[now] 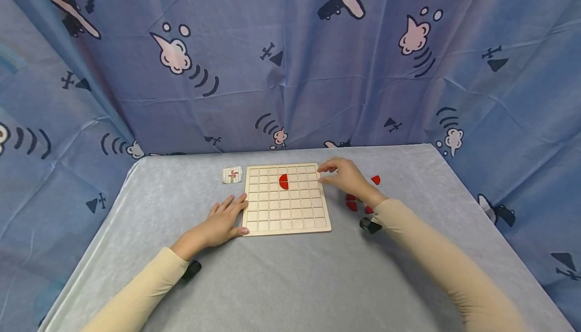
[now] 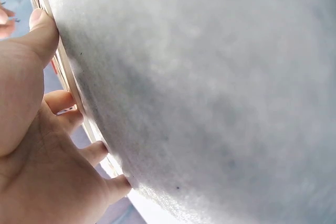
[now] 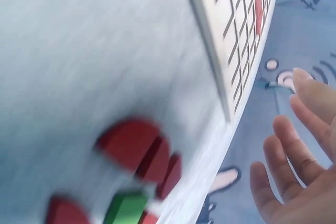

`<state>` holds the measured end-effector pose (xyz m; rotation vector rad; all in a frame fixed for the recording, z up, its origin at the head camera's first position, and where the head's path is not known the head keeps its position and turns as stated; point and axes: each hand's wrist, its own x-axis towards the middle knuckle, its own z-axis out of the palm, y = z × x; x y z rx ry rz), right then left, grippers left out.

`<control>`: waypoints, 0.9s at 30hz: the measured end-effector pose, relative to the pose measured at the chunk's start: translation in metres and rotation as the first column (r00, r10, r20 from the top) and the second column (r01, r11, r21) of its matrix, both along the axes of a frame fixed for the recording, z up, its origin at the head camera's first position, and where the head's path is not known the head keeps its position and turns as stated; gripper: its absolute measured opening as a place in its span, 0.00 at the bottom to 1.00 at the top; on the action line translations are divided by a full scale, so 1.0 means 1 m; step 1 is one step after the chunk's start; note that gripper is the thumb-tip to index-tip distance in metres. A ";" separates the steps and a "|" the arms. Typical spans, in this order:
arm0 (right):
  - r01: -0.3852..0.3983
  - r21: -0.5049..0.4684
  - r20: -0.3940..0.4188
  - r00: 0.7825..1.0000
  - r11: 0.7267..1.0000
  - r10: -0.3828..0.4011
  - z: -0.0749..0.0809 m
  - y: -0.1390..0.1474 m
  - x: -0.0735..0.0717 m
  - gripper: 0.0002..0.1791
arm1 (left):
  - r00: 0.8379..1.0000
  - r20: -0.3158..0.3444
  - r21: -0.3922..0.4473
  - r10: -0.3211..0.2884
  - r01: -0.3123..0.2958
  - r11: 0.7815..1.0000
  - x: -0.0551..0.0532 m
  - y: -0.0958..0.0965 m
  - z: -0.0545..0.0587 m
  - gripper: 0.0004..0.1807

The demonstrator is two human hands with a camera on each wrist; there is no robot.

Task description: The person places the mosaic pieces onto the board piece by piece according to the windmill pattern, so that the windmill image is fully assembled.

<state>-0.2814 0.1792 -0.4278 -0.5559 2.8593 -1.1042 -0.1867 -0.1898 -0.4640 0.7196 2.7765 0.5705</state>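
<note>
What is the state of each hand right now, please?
Left hand: open, touching the grid board.
Right hand: open, nothing visibly held.

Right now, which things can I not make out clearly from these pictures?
Card, head view: printed design too small to read in detail.
Green piece, right wrist view: blurred and cut off by the bottom edge.
Loose red pieces, head view: the right arm covers part of the group, so no sure count.
Board, left wrist view: nearly edge-on, partly hidden by the left hand.
</note>
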 end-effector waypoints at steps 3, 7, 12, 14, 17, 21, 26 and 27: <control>0.004 0.000 0.011 1.000 1.000 -0.004 0.001 0.017 0.004 0.17 | 1.000 0.001 -0.001 -0.004 0.004 1.000 0.000 0.000 0.000 0.42; 0.012 0.027 0.013 1.000 1.000 -0.012 0.001 0.035 0.011 0.16 | 1.000 0.008 -0.004 -0.001 0.001 1.000 -0.001 0.000 0.000 0.42; 0.015 0.044 0.025 1.000 0.999 -0.016 -0.003 0.053 0.016 0.14 | 1.000 0.006 -0.010 0.000 0.000 1.000 -0.002 0.000 -0.002 0.42; 0.006 0.050 0.031 0.999 0.999 -0.008 -0.006 0.059 0.017 0.14 | 1.000 0.006 -0.008 0.002 -0.002 1.000 -0.002 0.000 -0.001 0.42; -0.012 0.060 0.041 0.999 0.998 0.009 -0.010 0.066 0.018 0.13 | 1.000 0.006 -0.010 0.005 -0.005 1.000 -0.002 0.000 -0.001 0.43; -0.029 0.068 0.055 0.998 0.997 0.025 -0.015 0.073 0.019 0.12 | 1.000 0.004 -0.014 0.002 -0.002 1.000 -0.001 0.000 0.000 0.43; -0.053 0.082 0.069 0.996 0.995 0.048 -0.019 0.079 0.024 0.11 | 1.000 0.004 -0.007 -0.001 0.001 1.000 0.000 0.001 -0.001 0.42; -0.062 0.087 0.073 0.996 0.994 0.055 -0.019 0.080 0.025 0.10 | 1.000 0.002 -0.007 -0.002 0.002 1.000 0.000 0.000 -0.001 0.42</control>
